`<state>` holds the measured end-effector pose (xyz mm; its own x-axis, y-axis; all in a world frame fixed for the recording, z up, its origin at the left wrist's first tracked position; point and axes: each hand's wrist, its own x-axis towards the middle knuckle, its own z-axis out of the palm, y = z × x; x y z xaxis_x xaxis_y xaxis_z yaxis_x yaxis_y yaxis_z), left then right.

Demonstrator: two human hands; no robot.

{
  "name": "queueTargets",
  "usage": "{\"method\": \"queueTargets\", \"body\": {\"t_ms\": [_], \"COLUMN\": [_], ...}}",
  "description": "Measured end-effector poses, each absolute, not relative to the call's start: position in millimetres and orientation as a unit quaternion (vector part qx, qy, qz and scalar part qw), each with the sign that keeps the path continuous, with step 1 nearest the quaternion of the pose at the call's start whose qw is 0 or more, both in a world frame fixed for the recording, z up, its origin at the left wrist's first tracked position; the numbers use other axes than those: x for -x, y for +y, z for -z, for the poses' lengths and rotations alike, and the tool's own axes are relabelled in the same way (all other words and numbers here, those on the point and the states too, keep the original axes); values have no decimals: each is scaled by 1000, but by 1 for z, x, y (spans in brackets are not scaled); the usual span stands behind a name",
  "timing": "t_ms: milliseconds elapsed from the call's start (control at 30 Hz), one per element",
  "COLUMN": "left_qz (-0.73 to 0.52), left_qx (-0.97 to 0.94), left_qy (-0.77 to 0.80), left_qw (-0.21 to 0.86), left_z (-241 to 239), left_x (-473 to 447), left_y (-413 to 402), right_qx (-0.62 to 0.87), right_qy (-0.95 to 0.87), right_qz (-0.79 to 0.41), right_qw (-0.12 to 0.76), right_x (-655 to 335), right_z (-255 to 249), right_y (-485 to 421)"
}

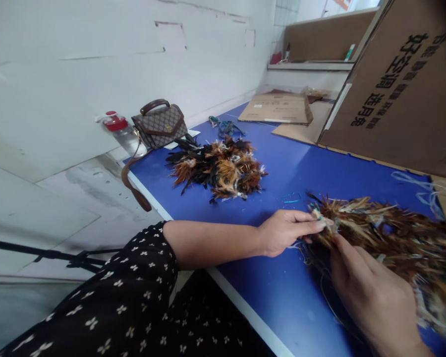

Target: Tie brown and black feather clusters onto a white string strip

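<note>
My left hand [288, 229] reaches across the blue table and pinches the bound end of a bunch of brown feathers [325, 225]. Close against it, my right hand [373, 285] has thumb and fingers closed on the same bunch from the near side. Long brown and tan feathers [390, 223] spread to the right, beyond and beside my right hand. Thin loose strings hang below the bunch near my fingers. Further left lies a pile of black, orange and brown feather bunches [226, 168], apart from both hands.
A brown handbag [161, 124] and a red-capped bottle [122, 130] stand at the table's far left. Flat cardboard [275, 108] lies at the back, and a tall cardboard panel [397, 84] rises at right. White cord [416, 183] lies near it. A black tripod leg [52, 254] is lower left.
</note>
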<state>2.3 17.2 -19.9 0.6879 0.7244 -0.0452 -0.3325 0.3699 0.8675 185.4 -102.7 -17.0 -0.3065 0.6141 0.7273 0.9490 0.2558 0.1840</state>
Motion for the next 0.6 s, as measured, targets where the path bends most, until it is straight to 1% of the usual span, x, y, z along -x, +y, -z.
{"method": "queueTargets", "body": {"t_ms": [67,233,400,600], "left_qz": [-342,-358,-314,-275], "left_qx": [-444,-459,-440,-420], "left_qy": [218,228,194,196], "left_qw": [799,781,819,842], "left_z": [19,16,17,22], "left_x": [-2,1,1,0], "left_y": [17,15,12,12], "right_qx": [546,571,544,553], "right_qy": [-732,-687,-719,-709], "right_qz": [284,199,153,136], "right_qw": [294,403,405,417], "right_x": [-179,-167,-166,-163], "right_z": [14,8,13,10], "right_y": [-104,-106,-101,-100]}}
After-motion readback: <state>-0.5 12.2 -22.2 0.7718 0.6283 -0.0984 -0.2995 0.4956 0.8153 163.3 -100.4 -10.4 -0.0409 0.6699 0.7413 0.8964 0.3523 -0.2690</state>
